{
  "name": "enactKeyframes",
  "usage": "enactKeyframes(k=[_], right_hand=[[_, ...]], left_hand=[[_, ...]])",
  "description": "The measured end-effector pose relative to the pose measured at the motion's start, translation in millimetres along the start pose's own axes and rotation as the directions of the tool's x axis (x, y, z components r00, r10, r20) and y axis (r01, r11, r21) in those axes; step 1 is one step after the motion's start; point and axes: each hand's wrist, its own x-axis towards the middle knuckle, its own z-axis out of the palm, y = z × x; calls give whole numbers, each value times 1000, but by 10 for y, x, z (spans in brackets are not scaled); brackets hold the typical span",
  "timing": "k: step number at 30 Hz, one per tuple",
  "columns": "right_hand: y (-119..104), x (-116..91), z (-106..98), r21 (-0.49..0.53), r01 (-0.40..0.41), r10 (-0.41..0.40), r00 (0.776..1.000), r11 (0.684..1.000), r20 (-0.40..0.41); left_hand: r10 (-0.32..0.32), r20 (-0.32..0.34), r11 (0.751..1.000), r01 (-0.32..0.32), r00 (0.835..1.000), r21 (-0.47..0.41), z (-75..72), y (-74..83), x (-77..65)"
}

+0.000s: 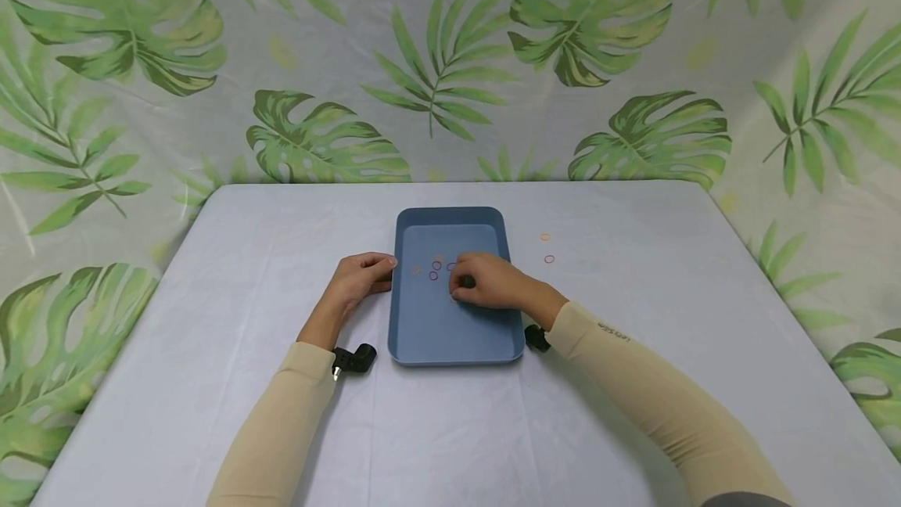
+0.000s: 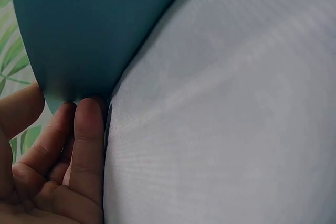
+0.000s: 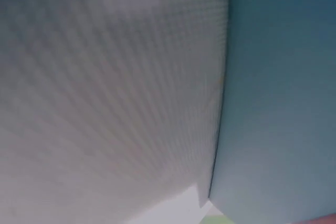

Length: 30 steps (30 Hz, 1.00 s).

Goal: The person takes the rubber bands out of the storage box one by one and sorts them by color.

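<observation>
A blue rectangular tray [image 1: 457, 343] lies on the table. Inside it are several small thin rings, some crimson [image 1: 433, 276] and some orange [image 1: 416, 270], which look like rubber bands. At the tray's left wall is my left hand [image 1: 357, 278]; its thumb touches the rim and the fingers [image 2: 88, 129] rest against the outer side. Reaching in over the right wall, my right hand [image 1: 489, 280] is low above the tray floor beside the crimson rings, its fingers bent and thumb near them. Whether anything is between those fingertips is hidden; the right wrist view shows mainly tray wall [image 3: 278, 103] and cloth.
Two loose rings lie on the table right of the tray, an orange one [image 1: 545, 237] and a crimson one [image 1: 549, 259]. A white cloth [image 1: 281, 217] covers the table, and a leaf-patterned curtain [image 1: 450, 155] hangs behind it. Each wrist carries a small black camera [image 1: 355, 358].
</observation>
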Motion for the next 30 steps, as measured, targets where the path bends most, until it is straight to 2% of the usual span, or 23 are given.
enactKeyframes(k=[5, 12, 23, 30], right_hand=[[20, -15, -64, 70, 8, -6, 1000, 998, -25], [50, -47, -210, 158, 101, -83, 989, 982, -120], [175, -107, -396, 168, 149, -111, 971, 975, -213], [281, -162, -548, 193, 137, -81, 959, 972, -271]], left_hand=[[-10, -4, 1000, 10, 1000, 6, 2, 4, 2], [-18, -11, 1000, 18, 1000, 12, 2, 3, 12], [-13, -4, 1000, 13, 1000, 5, -1, -1, 29], [-18, -7, 1000, 18, 1000, 2, 6, 11, 32]])
